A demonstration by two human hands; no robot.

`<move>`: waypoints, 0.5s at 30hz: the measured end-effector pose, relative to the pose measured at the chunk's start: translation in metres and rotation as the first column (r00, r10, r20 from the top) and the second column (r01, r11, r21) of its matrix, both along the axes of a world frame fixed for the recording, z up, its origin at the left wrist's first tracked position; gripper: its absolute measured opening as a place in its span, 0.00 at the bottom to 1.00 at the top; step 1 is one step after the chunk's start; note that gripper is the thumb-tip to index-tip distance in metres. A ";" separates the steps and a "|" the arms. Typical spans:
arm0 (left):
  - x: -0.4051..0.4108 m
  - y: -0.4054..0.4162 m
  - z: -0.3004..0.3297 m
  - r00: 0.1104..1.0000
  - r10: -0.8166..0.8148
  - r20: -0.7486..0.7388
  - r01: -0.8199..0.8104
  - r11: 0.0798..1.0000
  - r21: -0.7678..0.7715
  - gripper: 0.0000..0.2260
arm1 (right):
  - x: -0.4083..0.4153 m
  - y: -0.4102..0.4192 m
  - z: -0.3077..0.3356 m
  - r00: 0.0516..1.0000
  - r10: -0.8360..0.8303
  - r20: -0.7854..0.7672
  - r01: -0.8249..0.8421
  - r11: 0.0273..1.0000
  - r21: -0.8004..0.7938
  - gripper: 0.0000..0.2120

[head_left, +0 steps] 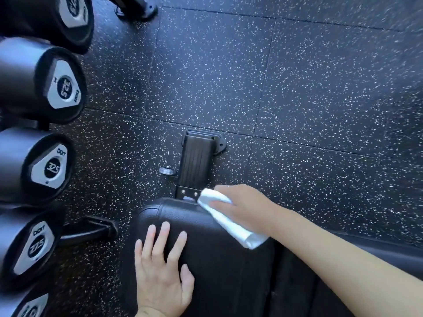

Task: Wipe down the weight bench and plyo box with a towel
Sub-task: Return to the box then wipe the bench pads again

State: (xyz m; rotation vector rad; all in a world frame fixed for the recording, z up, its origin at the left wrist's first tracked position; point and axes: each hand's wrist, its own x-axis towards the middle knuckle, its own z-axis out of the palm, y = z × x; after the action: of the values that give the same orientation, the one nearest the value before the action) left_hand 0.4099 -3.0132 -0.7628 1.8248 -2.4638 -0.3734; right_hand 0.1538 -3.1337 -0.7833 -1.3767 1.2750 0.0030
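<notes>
Your right hand [242, 207] presses the folded white towel [229, 220] on the weight bench [217, 259] pad's far right corner; your left hand [160, 268] lies flat beside it. Unwiped pad runs lengthwise back toward you.

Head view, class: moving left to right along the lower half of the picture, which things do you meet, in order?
Dumbbells → left hand lying flat on the bench pad → white towel → right hand pressing it down.

Dumbbell rack [41, 92] close along the bench pad's [206, 259] left; open speckled floor [320, 99] beyond and right.
</notes>
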 end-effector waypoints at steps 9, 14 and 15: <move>0.001 0.002 -0.001 1.000 0.009 -0.005 -0.009 1.000 -0.006 0.32 | 0.029 -0.017 0.012 0.999 0.013 -0.045 -0.013 1.000 -0.014 0.17; 0.002 0.001 -0.003 1.000 0.010 0.002 -0.010 1.000 -0.019 0.30 | 0.115 -0.055 0.034 0.996 0.086 0.039 -0.074 0.970 -0.231 0.09; 0.002 0.003 -0.003 1.000 0.014 0.002 -0.014 1.000 -0.021 0.30 | 0.125 -0.057 0.037 0.993 0.116 0.030 -0.103 0.954 -0.281 0.08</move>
State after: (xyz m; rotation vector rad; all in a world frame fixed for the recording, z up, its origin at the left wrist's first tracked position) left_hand 0.4118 -3.0107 -0.7659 1.8344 -2.4453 -0.3445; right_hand 0.2787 -3.1909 -0.7458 -1.6790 1.1914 -0.1365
